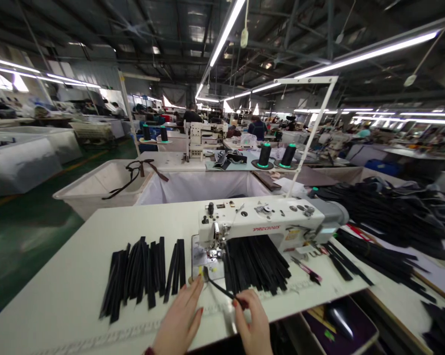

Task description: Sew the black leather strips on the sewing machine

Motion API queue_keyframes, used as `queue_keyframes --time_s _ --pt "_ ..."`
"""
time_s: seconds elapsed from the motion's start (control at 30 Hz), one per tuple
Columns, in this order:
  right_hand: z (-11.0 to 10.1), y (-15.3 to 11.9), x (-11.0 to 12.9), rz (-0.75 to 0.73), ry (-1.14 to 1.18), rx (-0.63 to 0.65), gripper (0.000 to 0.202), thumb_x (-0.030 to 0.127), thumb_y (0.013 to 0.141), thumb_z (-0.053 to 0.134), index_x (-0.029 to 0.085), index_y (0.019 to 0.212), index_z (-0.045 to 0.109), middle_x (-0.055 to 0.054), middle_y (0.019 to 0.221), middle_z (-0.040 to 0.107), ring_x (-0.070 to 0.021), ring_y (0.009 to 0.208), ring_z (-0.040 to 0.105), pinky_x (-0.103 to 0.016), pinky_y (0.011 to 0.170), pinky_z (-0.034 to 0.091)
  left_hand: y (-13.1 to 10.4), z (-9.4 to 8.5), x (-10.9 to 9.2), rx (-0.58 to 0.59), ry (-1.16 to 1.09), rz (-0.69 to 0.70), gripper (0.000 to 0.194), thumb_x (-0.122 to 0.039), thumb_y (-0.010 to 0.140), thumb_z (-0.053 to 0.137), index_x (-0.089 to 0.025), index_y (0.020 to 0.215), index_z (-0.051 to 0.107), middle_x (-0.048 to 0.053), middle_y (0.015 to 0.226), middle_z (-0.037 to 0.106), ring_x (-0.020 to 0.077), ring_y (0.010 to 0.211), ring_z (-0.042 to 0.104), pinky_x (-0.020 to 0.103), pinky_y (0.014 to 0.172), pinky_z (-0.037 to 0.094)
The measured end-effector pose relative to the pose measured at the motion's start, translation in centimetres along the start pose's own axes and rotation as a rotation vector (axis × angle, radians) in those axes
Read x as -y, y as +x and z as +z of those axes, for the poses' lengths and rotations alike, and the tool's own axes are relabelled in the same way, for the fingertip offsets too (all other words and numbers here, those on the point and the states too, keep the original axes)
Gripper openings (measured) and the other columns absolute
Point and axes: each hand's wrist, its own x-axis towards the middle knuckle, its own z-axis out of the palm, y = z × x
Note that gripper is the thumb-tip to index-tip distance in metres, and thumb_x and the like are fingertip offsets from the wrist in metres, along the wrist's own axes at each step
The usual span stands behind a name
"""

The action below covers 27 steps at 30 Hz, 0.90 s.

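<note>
A narrow black fabric strip [221,290] runs from the sewing machine's needle plate [218,270] toward me. My right hand [252,320] pinches its near end between thumb and fingers. Beside the strip's far end, my left hand [180,318] lies with fingers stretched forward and thumb apart; whether its fingertips touch the strip I cannot tell. Just beyond both hands stands the white sewing machine [244,227], its presser foot [215,252] above the plate. Black strips [137,273] lie in rows left of the plate, and a thick bunch of strips [257,264] rests under the machine arm.
Scissors or snips with a pink handle [307,268] lie right of the bunch. Black thread cones [264,155] stand behind the machine. A pale bin [104,182] is at the back left, an open drawer [339,328] below right, and heaped black pieces [385,212] at right.
</note>
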Motion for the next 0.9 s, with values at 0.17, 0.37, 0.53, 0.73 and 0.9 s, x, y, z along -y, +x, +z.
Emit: queue_keyframes --time_s 0.17,0.37,0.53,0.73,0.9 --pt "3.1 -3.5 -1.6 0.148 0.078 0.134 0.018 0.025 0.097 0.051 0.021 0.108 0.064 -0.007 0.093 0.07 -0.0179 0.077 0.069 -0.024 0.069 0.057 2.2 1.9 0.4 0.1 -0.09 -0.016 0.048 -0.015 0.092 0.047 -0.017 0.14 0.048 0.012 0.141 0.059 0.0263 0.126 0.059 0.048 0.105 0.052" --pt "2.4 -3.4 -2.4 -0.071 0.057 0.321 0.034 0.014 0.092 0.049 0.022 0.124 0.059 -0.006 0.093 0.067 -0.0162 0.073 0.067 -0.022 0.064 0.055 4.3 2.2 1.6 0.18 -0.1 -0.064 0.038 -0.012 0.091 0.046 -0.017 0.125 0.062 0.013 0.135 0.064 0.0272 0.123 0.061 0.054 0.108 0.047" --pt "2.6 -1.1 -2.4 -0.337 -0.268 0.319 0.026 0.016 0.095 0.048 0.022 0.115 0.063 -0.007 0.094 0.066 -0.0198 0.084 0.063 -0.03 0.076 0.051 5.0 2.4 2.0 0.213 -0.049 -0.07 0.04 -0.01 0.088 0.049 -0.018 0.125 0.064 0.012 0.135 0.064 0.0281 0.125 0.058 0.058 0.11 0.041" --pt "4.7 0.4 -2.5 -0.395 -0.286 0.147 0.021 0.022 0.101 0.044 0.024 0.106 0.064 -0.001 0.095 0.071 -0.0182 0.096 0.062 -0.038 0.114 0.024 6.0 2.9 2.7 0.285 -0.044 -0.047 0.043 -0.011 0.09 0.048 -0.017 0.132 0.059 0.012 0.141 0.059 0.0273 0.129 0.055 0.058 0.111 0.04" --pt "4.2 1.0 -1.9 -0.334 -0.315 0.264 0.024 0.015 0.097 0.044 0.023 0.111 0.062 -0.001 0.1 0.071 -0.0176 0.098 0.061 -0.038 0.118 0.014 6.5 3.2 3.4 0.289 -0.05 -0.037 0.042 -0.012 0.092 0.047 -0.017 0.132 0.059 0.012 0.141 0.059 0.0262 0.13 0.054 0.056 0.111 0.04"
